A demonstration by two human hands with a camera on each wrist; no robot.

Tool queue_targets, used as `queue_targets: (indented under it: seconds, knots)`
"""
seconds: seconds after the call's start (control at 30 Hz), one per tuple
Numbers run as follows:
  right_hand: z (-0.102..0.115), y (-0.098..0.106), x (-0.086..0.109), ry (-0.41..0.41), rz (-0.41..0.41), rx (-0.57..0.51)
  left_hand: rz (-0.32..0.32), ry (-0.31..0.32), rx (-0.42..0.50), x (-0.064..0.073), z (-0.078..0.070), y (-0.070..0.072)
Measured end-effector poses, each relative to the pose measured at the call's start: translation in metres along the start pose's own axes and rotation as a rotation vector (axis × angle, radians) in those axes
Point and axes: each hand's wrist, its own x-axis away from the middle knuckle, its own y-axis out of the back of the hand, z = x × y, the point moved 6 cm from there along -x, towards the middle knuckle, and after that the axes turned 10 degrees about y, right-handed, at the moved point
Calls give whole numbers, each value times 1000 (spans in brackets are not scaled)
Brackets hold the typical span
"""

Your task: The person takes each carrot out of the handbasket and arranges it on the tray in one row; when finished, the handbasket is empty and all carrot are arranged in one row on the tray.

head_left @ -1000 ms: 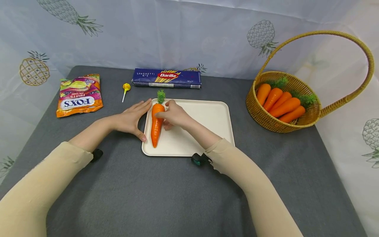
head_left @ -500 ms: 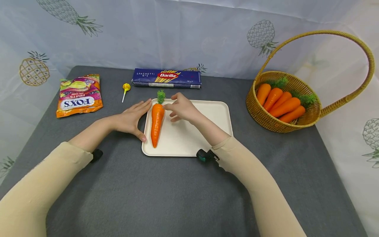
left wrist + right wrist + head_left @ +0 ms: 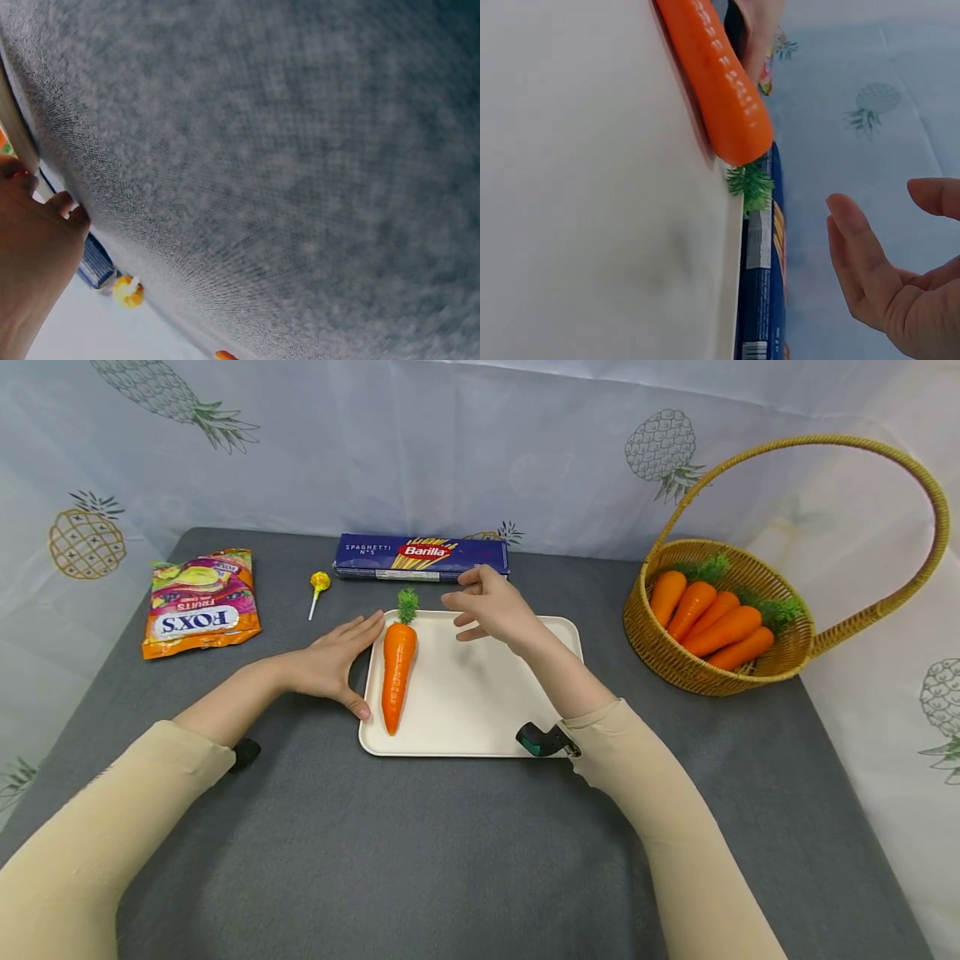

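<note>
An orange carrot (image 3: pixel 398 677) with a green tuft lies along the left side of a cream rectangular tray (image 3: pixel 480 727) in the head view. Spread along the tray's left rim is my left hand (image 3: pixel 330 664), its fingers and thumb touching the edge. My right hand (image 3: pixel 495 608) hovers over the tray's back edge, fingers relaxed and holding nothing. The right wrist view shows the carrot (image 3: pixel 718 90) close up, with the right hand (image 3: pixel 900 289) apart from it. In the left wrist view, the left hand (image 3: pixel 41 247) appears at the far left beside the grey cloth.
A blue spaghetti box (image 3: pixel 375 560) lies behind the tray. To its left are a yellow lollipop (image 3: pixel 320 581) and a candy bag (image 3: pixel 201 603). At the right stands a wicker basket (image 3: pixel 652 652) with a tall handle and several carrots (image 3: pixel 723 631) inside.
My right hand has let go of the carrot and moved up and to the right, away from it. The carrot stays on the tray, and the left hand has not moved.
</note>
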Motion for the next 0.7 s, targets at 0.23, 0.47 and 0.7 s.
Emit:
queue_targets:
  seconds: [0.23, 0.47, 0.7]
  knots:
    - [13, 28, 6, 29, -65, -40, 0, -6, 0, 0, 0, 0]
    - [19, 57, 11, 48, -122, -54, -1, -6, 4, 0, 0, 0]
    - [26, 91, 20, 86, -197, -122, -1, -8, 3, 0, 2, -1]
